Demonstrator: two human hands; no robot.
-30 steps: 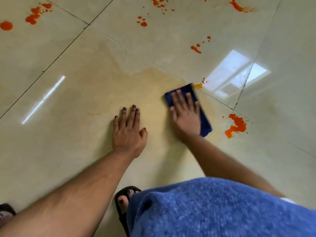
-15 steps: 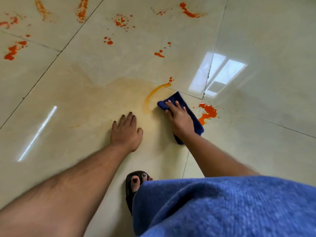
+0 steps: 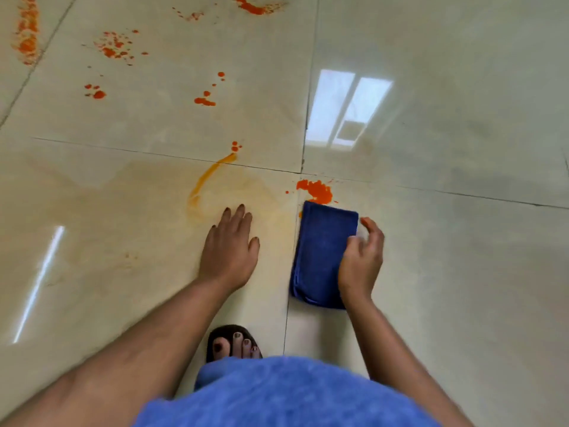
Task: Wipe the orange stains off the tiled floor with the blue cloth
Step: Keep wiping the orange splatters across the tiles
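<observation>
The blue cloth [image 3: 323, 254] lies folded into a long rectangle on the tiled floor [image 3: 446, 272], just right of a grout line, its far end touching the edge of a bright orange stain [image 3: 317, 191]. No brand, label or writing can be read anywhere. The right hand [image 3: 361, 260] rests along the cloth's right edge, fingers curled; whether this grip pinches the cloth or only touches it, I cannot tell. The left hand [image 3: 229, 251] lies flat on the floor, its fingers straight and close together, beside a curved orange smear [image 3: 209, 177]. More orange spots [image 3: 204, 100] and splashes [image 3: 115, 47] lie farther off. A toe in a dark sandal [image 3: 232, 343] shows above a blue garment [image 3: 277, 396].

Half a second ago the right hand lay flat on top of the cloth, which sat left of the stain; now the cloth lies straight below the stain and the hand is off to its side. The left hand has stayed planted.
</observation>
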